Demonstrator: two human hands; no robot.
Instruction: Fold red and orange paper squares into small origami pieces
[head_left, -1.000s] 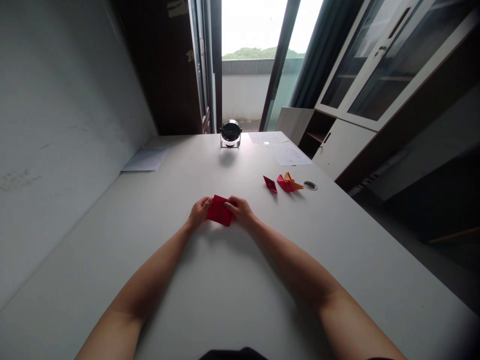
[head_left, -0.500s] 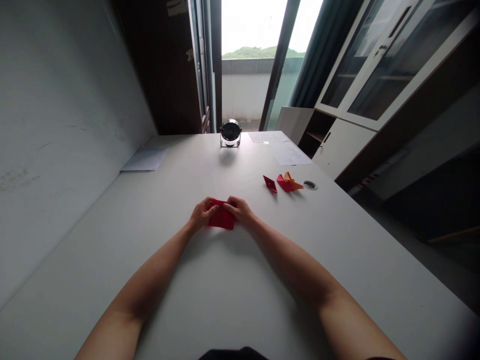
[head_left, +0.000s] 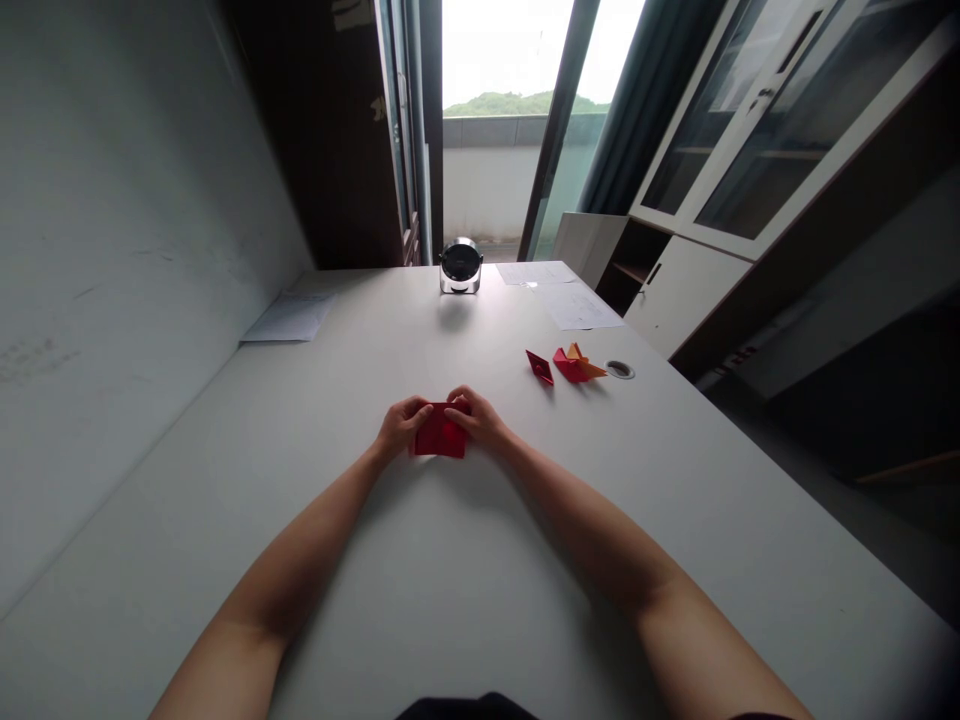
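Note:
A folded piece of red paper (head_left: 440, 436) is held just above the white table, in the middle of the view. My left hand (head_left: 402, 424) pinches its left upper edge, thumb on the near face. On the other side my right hand (head_left: 475, 416) grips the right upper corner, its index finger bent over the top. The fingers behind the paper are mostly hidden. Farther right on the table lie a small dark red folded paper piece (head_left: 540, 368) and a red and orange paper shape (head_left: 576, 366), both apart from my hands.
A round black device on a metal stand (head_left: 461, 264) is at the table's far end. Printed sheets (head_left: 577, 306) lie at the back right, more papers (head_left: 289, 317) by the left wall. A cable hole (head_left: 620, 370) is near the right edge of the table (head_left: 465, 580).
The red paper has shifted slightly left and is a little straighter. My left hand moved slightly left; my right index finger rose and bent over the top edge.

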